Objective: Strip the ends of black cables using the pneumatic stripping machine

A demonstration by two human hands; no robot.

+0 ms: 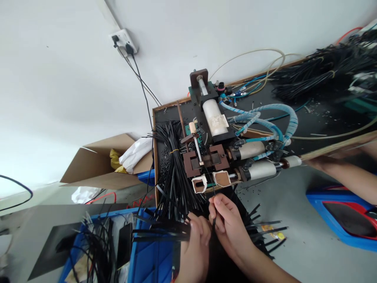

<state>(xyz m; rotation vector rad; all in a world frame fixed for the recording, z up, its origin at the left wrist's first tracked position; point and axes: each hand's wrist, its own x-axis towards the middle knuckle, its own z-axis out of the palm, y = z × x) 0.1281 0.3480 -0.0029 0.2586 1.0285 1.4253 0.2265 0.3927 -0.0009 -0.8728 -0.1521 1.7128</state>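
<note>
Lower centre of frame: my left hand [196, 241] is curled closed around a loose bundle of flat-looking black cables [165, 232], their ends sticking out toward the left. Just beside it, my right hand [231, 222] has thumb and forefinger pinched together on a single thin black cable [214, 189]. That cable runs up from my fingertips to the front of the bench machine; whether its tip sits between the brown metal blocks [219, 157] I cannot tell.

Machine at centre: a thick white cylinder [215, 116] slants above the blocks, two smaller silver cylinders [262, 169] lie to their right, and blue-wrapped hoses [290, 122] loop out beyond. Left of the blocks, a sheaf of black cables [169, 173] lies bound with a thin yellow tie [174, 151], ends spread toward my left hand. More black cable ends [265, 232] fan out lower right of centre; unclear whether they belong to my bundle.

Left of frame: an open brown cardboard box [85, 167]; below it, a blue plastic crate [153, 255] with black cables in it. Right edge: another person's forearm [344, 169], above a blue-rimmed container [326, 220].
</note>
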